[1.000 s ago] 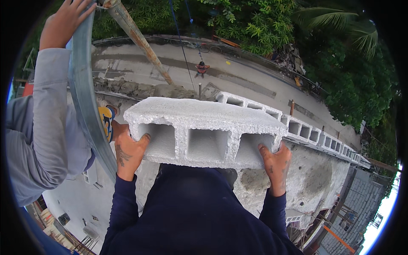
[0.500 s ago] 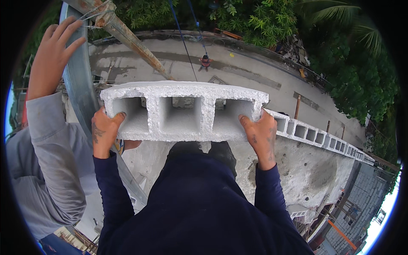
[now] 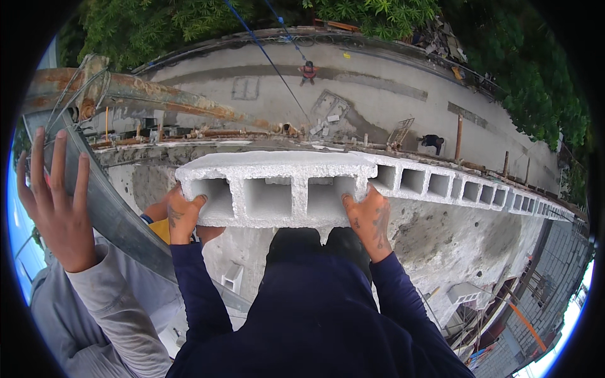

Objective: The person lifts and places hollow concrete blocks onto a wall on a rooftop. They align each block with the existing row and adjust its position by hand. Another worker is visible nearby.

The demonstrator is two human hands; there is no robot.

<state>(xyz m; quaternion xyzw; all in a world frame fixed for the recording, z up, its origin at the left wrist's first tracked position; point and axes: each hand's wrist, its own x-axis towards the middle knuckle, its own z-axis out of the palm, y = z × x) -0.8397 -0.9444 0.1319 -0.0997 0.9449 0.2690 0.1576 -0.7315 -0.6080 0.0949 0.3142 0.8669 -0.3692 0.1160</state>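
Observation:
A grey concrete hollow block (image 3: 277, 165), with three openings facing me, is between my two hands at the wall's edge. My left hand (image 3: 181, 213) is closed round its left end, thumb hooked into the left opening. At the other end, my right hand (image 3: 370, 222) grips it the same way, thumb in the right opening. The block's right end lines up with the nearest block of a long row of hollow blocks (image 3: 465, 183). Whether it touches that row or rests on the surface beneath, I cannot tell.
A co-worker's spread hand (image 3: 60, 205) is at the left, beside a curved metal beam (image 3: 120, 189) and a rusty pipe (image 3: 170, 99). Beyond the edge, far below, lies a street (image 3: 359, 79) with two people. A blue rope (image 3: 258, 44) hangs there. Loose blocks (image 3: 464, 292) lie lower right.
The block has come down and in line with the row's end, still in both hands. The co-worker's raised hand is now lower. My view has shifted, showing more of the edge and street.

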